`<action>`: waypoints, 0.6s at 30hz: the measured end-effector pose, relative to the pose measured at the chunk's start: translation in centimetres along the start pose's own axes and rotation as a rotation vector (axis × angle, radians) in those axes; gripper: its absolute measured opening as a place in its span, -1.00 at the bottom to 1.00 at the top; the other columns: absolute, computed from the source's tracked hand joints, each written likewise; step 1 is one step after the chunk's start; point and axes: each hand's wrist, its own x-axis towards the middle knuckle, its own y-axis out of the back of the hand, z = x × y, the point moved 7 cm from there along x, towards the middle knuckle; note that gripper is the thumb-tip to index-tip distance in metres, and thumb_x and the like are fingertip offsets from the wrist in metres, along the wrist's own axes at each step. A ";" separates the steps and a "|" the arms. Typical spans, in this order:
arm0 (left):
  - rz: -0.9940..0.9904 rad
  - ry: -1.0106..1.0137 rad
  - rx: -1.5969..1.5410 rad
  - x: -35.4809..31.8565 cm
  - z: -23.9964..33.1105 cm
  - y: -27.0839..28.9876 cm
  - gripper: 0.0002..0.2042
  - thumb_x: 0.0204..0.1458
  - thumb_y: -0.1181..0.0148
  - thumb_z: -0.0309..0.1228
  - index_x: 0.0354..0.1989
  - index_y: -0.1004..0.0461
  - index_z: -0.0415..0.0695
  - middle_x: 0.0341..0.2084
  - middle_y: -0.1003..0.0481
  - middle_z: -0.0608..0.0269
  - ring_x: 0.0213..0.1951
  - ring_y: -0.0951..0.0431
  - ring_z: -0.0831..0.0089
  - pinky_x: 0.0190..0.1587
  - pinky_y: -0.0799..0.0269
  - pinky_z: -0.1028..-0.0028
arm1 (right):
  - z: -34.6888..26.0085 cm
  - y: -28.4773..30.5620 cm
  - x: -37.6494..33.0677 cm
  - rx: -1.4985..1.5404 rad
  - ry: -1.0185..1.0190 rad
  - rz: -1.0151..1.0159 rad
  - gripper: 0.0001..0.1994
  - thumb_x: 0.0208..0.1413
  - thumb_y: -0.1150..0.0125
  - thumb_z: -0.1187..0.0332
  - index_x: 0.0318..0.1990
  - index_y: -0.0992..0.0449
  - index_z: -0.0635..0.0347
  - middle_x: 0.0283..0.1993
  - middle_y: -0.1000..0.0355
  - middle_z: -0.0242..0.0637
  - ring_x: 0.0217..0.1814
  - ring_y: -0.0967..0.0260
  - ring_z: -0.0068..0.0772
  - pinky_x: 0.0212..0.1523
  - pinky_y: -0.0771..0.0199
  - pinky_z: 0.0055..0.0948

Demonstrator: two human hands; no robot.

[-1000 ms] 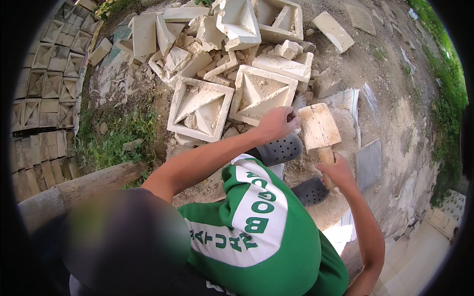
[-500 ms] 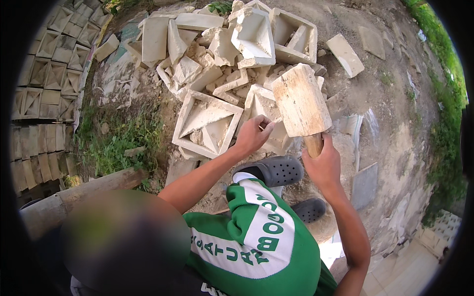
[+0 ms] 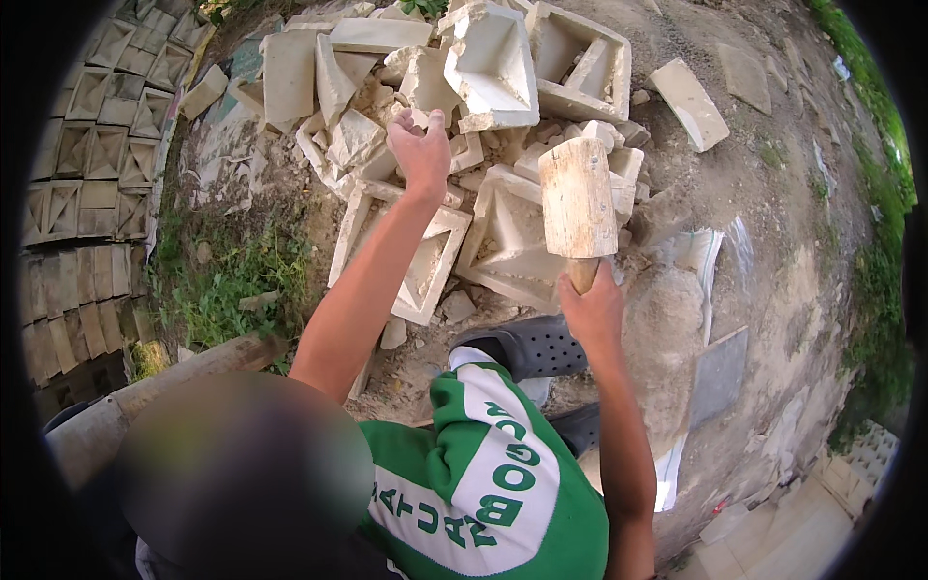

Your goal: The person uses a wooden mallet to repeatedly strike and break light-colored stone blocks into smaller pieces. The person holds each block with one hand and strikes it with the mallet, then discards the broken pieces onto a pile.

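My right hand (image 3: 592, 314) is shut on the short handle of a wooden mallet (image 3: 577, 198), whose pale head stands upright above a square hollow concrete block (image 3: 503, 246). My left hand (image 3: 420, 145) is stretched out ahead with curled, parted fingers over broken pale fragments (image 3: 358, 135) at the edge of the rubble pile; nothing shows in it. A second square block with diagonal ribs (image 3: 430, 261) lies under my left forearm.
More hollow blocks (image 3: 580, 58) and a flat slab (image 3: 688, 101) lie piled ahead. Rows of stacked blocks (image 3: 87, 193) line the left. Grey clogs (image 3: 532, 348), a grass patch (image 3: 222, 290), a log (image 3: 193, 372) and a grey tile (image 3: 720, 372) lie near.
My left hand has left the near square block and reached forward to the rubble pile. The mallet has risen and moved slightly left.
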 end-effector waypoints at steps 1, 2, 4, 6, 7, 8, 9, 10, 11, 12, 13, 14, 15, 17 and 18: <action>0.083 -0.012 0.113 1.3 -0.1 0.2 -0.46 0.14 -0.34 -0.25 0.17 -0.36 -0.38 -0.07 -0.48 0.10 -0.07 -0.51 0.35 0.05 -0.43 0.41 | 0.0 -0.1 -0.1 0.013 0.001 -0.001 -0.59 0.09 -0.30 0.24 -0.04 -0.37 0.37 -0.26 -0.52 0.32 -0.15 -0.50 0.39 -0.12 -0.49 0.16; 0.031 -0.041 0.092 2.9 -0.3 -0.5 -0.43 0.12 -0.36 -0.23 0.18 -0.36 -0.39 -0.07 -0.49 0.07 -0.06 -0.52 0.32 0.05 -0.43 0.38 | -0.2 -0.1 -0.1 0.025 0.000 0.003 -0.59 0.08 -0.30 0.25 -0.04 -0.37 0.37 -0.27 -0.52 0.32 -0.16 -0.50 0.39 -0.13 -0.50 0.17; -0.068 -0.104 0.055 5.9 -0.8 -1.4 -0.36 0.08 -0.39 -0.20 0.21 -0.36 -0.41 -0.08 -0.51 0.02 -0.06 -0.54 0.27 0.06 -0.44 0.34 | -0.1 -0.3 0.1 0.025 -0.002 -0.019 -0.57 0.08 -0.30 0.26 -0.01 -0.36 0.37 -0.28 -0.52 0.32 -0.17 -0.50 0.40 -0.15 -0.51 0.17; -0.110 -0.177 0.201 6.3 0.4 -2.3 -0.35 0.04 -0.43 -0.19 0.20 -0.39 -0.41 -0.11 -0.54 0.01 -0.10 -0.55 0.28 0.03 -0.45 0.34 | 0.5 -0.7 0.3 -0.012 -0.015 -0.064 -0.54 0.08 -0.29 0.26 0.03 -0.35 0.38 -0.28 -0.52 0.32 -0.17 -0.50 0.41 -0.16 -0.51 0.17; -0.130 -0.215 0.274 6.4 1.1 -2.6 -0.34 0.02 -0.44 -0.18 0.19 -0.41 -0.41 -0.12 -0.56 0.00 -0.11 -0.56 0.28 0.01 -0.45 0.33 | 0.7 -0.7 0.3 -0.014 -0.037 -0.078 -0.54 0.08 -0.29 0.26 0.03 -0.35 0.38 -0.28 -0.52 0.33 -0.17 -0.50 0.41 -0.15 -0.51 0.18; -0.149 -0.180 0.314 6.5 1.1 -2.5 -0.36 0.01 -0.45 -0.20 0.17 -0.44 -0.39 -0.13 -0.58 -0.02 -0.12 -0.58 0.27 0.01 -0.47 0.33 | 0.5 -0.8 0.2 -0.017 -0.057 -0.095 -0.54 0.08 -0.29 0.26 0.03 -0.35 0.39 -0.28 -0.52 0.33 -0.16 -0.50 0.42 -0.15 -0.50 0.18; -0.168 -0.146 0.354 6.5 1.2 -2.3 -0.39 -0.01 -0.46 -0.22 0.14 -0.46 -0.38 -0.15 -0.60 -0.03 -0.13 -0.61 0.27 0.00 -0.48 0.32 | 0.5 -0.8 0.2 -0.021 -0.077 -0.112 -0.54 0.08 -0.29 0.26 0.03 -0.34 0.39 -0.28 -0.52 0.33 -0.16 -0.50 0.42 -0.14 -0.50 0.18; -0.186 -0.111 0.393 6.4 1.1 -2.1 -0.42 -0.02 -0.47 -0.23 0.11 -0.49 -0.36 -0.16 -0.62 -0.04 -0.14 -0.63 0.26 -0.01 -0.49 0.32 | 0.6 -0.8 0.2 0.007 -0.059 -0.100 -0.54 0.08 -0.29 0.26 0.03 -0.34 0.39 -0.28 -0.52 0.33 -0.15 -0.50 0.42 -0.13 -0.50 0.18; -0.198 -0.101 0.401 6.5 1.1 -2.1 -0.42 -0.03 -0.47 -0.24 0.11 -0.49 -0.36 -0.19 -0.63 -0.02 -0.17 -0.63 0.28 -0.03 -0.50 0.33 | 0.6 -0.8 0.3 0.034 -0.037 -0.084 -0.53 0.08 -0.29 0.26 0.03 -0.34 0.40 -0.27 -0.52 0.34 -0.15 -0.50 0.42 -0.13 -0.49 0.18; -0.211 -0.091 0.408 6.6 1.1 -2.2 -0.42 -0.03 -0.47 -0.25 0.10 -0.50 -0.36 -0.21 -0.64 0.01 -0.19 -0.64 0.29 -0.05 -0.51 0.34 | 0.6 -0.7 0.3 0.060 -0.016 -0.068 -0.53 0.08 -0.29 0.26 0.04 -0.34 0.40 -0.27 -0.52 0.34 -0.15 -0.50 0.42 -0.12 -0.49 0.18; -0.223 -0.081 0.414 6.6 1.1 -2.2 -0.43 -0.04 -0.48 -0.25 0.10 -0.51 -0.36 -0.24 -0.64 0.03 -0.22 -0.64 0.31 -0.08 -0.52 0.36 | 0.7 -0.7 0.2 0.057 -0.036 -0.069 -0.53 0.08 -0.29 0.26 0.04 -0.34 0.40 -0.27 -0.52 0.34 -0.14 -0.50 0.42 -0.12 -0.49 0.18; -0.217 -0.071 0.375 7.1 0.6 -2.0 -0.43 -0.04 -0.48 -0.26 0.09 -0.51 -0.37 -0.24 -0.64 0.03 -0.22 -0.64 0.32 -0.08 -0.52 0.36 | 0.5 -0.8 0.1 0.058 -0.051 -0.073 -0.52 0.08 -0.29 0.26 0.04 -0.34 0.41 -0.27 -0.52 0.34 -0.14 -0.49 0.43 -0.12 -0.49 0.18; -0.211 -0.061 0.336 7.6 -0.4 -2.0 -0.44 -0.04 -0.48 -0.27 0.09 -0.51 -0.37 -0.24 -0.64 0.02 -0.22 -0.64 0.32 -0.09 -0.52 0.36 | 0.4 -0.9 0.1 0.060 -0.067 -0.078 -0.52 0.08 -0.29 0.25 0.04 -0.34 0.41 -0.27 -0.52 0.34 -0.14 -0.49 0.43 -0.11 -0.49 0.17; -0.192 -0.064 0.288 7.8 -1.4 -1.9 -0.44 -0.04 -0.48 -0.28 0.08 -0.51 -0.38 -0.24 -0.64 0.02 -0.23 -0.64 0.33 -0.11 -0.52 0.37 | 0.2 -0.9 0.1 0.038 -0.076 -0.105 -0.50 0.08 -0.29 0.26 0.07 -0.33 0.42 -0.25 -0.52 0.35 -0.12 -0.49 0.43 -0.11 -0.49 0.17; -0.180 -0.077 0.280 7.4 -1.7 -1.9 -0.44 -0.04 -0.48 -0.28 0.08 -0.51 -0.38 -0.24 -0.64 0.02 -0.24 -0.64 0.34 -0.11 -0.52 0.37 | 0.2 -0.9 0.2 0.025 -0.083 -0.117 -0.49 0.08 -0.28 0.26 0.09 -0.33 0.43 -0.24 -0.52 0.36 -0.12 -0.49 0.43 -0.10 -0.49 0.16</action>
